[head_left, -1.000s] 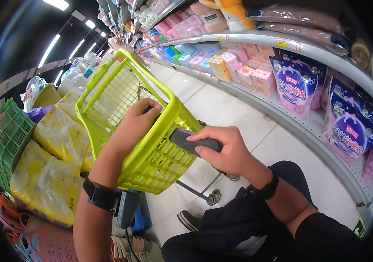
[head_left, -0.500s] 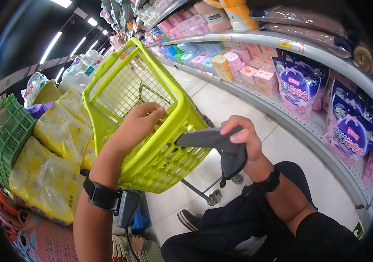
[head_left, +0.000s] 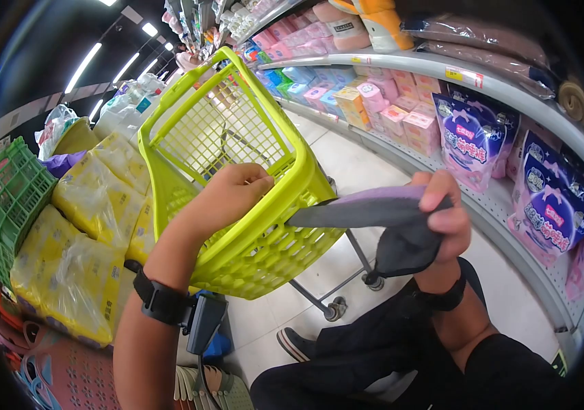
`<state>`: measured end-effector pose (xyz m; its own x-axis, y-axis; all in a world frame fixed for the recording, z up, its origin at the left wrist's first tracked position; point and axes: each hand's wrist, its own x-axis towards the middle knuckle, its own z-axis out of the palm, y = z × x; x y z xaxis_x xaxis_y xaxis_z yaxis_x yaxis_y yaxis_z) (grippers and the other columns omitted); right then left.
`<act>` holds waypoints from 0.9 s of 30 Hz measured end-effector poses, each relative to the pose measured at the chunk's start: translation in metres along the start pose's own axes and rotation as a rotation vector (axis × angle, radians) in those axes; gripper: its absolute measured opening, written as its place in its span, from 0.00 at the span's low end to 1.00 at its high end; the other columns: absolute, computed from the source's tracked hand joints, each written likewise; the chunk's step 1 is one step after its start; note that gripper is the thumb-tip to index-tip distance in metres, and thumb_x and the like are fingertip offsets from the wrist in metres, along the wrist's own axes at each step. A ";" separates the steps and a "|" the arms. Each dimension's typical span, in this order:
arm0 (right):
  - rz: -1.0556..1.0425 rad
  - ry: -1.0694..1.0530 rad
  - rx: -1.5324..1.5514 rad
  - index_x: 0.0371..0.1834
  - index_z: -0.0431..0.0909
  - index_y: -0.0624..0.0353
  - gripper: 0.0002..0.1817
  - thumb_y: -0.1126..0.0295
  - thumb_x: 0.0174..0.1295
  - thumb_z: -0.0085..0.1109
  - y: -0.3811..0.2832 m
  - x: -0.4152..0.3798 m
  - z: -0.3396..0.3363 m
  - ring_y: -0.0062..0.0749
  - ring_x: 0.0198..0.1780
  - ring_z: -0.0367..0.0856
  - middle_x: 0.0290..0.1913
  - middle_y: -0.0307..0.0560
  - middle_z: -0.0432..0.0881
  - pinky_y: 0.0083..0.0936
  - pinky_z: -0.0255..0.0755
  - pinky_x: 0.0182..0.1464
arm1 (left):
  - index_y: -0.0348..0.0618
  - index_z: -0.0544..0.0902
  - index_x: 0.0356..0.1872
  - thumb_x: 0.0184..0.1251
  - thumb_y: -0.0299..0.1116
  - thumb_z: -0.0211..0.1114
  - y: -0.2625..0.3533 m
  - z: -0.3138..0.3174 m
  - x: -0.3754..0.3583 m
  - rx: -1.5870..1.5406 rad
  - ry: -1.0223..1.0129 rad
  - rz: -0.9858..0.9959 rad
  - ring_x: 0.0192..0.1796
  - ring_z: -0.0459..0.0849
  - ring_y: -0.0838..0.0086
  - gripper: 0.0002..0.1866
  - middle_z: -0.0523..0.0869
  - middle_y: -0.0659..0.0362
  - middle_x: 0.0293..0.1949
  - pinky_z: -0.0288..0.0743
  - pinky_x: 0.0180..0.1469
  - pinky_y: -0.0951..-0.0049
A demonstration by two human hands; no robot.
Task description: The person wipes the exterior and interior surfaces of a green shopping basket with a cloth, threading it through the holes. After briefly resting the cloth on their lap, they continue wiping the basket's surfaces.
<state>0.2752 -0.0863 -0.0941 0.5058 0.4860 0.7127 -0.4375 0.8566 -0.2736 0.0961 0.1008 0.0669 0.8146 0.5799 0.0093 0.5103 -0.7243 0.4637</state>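
A lime-green plastic shopping cart (head_left: 292, 147) stands in front of me, its basket a mesh of holes. My right hand (head_left: 446, 219) is closed on a grey cloth (head_left: 367, 217) with a lilac-looking upper side. The cloth stretches from that hand to an opening in the basket's near wall, and a dark folded end hangs below my fingers. Over the near rim reaches my left hand (head_left: 237, 195), fingers curled on the inner side of the basket. The rim and the hand itself hide what those fingers hold, if anything.
Shelves on the right hold pink boxes (head_left: 420, 130) and blue-purple packs (head_left: 466, 143). To the left are yellow plastic-wrapped packs (head_left: 66, 273), a green crate (head_left: 11, 205) and pink perforated footwear (head_left: 76, 362). White floor tiles (head_left: 258, 328) show around the cart's wheels (head_left: 335, 309).
My right hand has moved right and slightly up, and more of the cloth now stretches out from the basket wall. My left hand stays at the rim, fingers curled.
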 end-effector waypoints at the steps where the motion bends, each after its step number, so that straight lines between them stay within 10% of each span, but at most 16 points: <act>1: -0.033 0.001 0.122 0.36 0.76 0.62 0.11 0.68 0.51 0.55 -0.002 0.002 -0.001 0.33 0.33 0.76 0.32 0.48 0.77 0.28 0.70 0.38 | 0.32 0.87 0.43 0.75 0.38 0.62 0.001 0.000 0.000 0.000 0.000 0.002 0.35 0.83 0.75 0.16 0.87 0.57 0.31 0.78 0.42 0.69; 5: -0.145 0.011 -0.026 0.44 0.71 0.54 0.10 0.63 0.64 0.51 -0.013 0.014 -0.005 0.31 0.24 0.73 0.33 0.45 0.73 0.24 0.67 0.24 | 0.32 0.87 0.44 0.76 0.38 0.62 0.001 0.000 0.003 0.019 0.002 -0.015 0.36 0.84 0.75 0.16 0.87 0.56 0.32 0.78 0.42 0.69; 11: -0.156 0.002 0.373 0.50 0.73 0.54 0.14 0.62 0.66 0.48 -0.028 0.016 -0.008 0.28 0.27 0.74 0.37 0.51 0.80 0.25 0.72 0.28 | 0.34 0.87 0.47 0.78 0.39 0.61 0.007 0.002 -0.002 -0.128 -0.099 -0.048 0.40 0.85 0.79 0.17 0.88 0.60 0.35 0.79 0.45 0.72; 20: 0.013 0.038 0.051 0.56 0.71 0.57 0.15 0.64 0.69 0.49 -0.019 0.012 0.002 0.25 0.28 0.73 0.50 0.59 0.83 0.17 0.67 0.27 | 0.34 0.84 0.54 0.81 0.44 0.59 0.006 0.007 -0.004 -0.326 -0.250 -0.048 0.46 0.85 0.78 0.20 0.88 0.59 0.43 0.79 0.51 0.72; 26: 0.033 0.005 0.522 0.56 0.74 0.51 0.14 0.66 0.70 0.46 -0.014 0.009 0.035 0.25 0.26 0.74 0.58 0.63 0.81 0.36 0.77 0.63 | 0.38 0.83 0.55 0.84 0.51 0.52 0.025 0.002 -0.006 -0.626 -0.093 0.063 0.55 0.82 0.74 0.24 0.85 0.59 0.51 0.75 0.59 0.70; 27: 0.038 0.052 0.561 0.58 0.74 0.50 0.15 0.66 0.70 0.48 -0.015 0.010 0.041 0.23 0.22 0.74 0.53 0.53 0.84 0.43 0.60 0.74 | 0.39 0.83 0.54 0.84 0.52 0.51 0.027 0.001 -0.005 -0.689 -0.109 0.251 0.56 0.81 0.73 0.25 0.84 0.59 0.53 0.74 0.60 0.69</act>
<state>0.2564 -0.1015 -0.0567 0.5114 0.5348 0.6726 -0.7775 0.6214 0.0970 0.1059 0.0784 0.0783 0.9251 0.3613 0.1166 0.0456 -0.4107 0.9106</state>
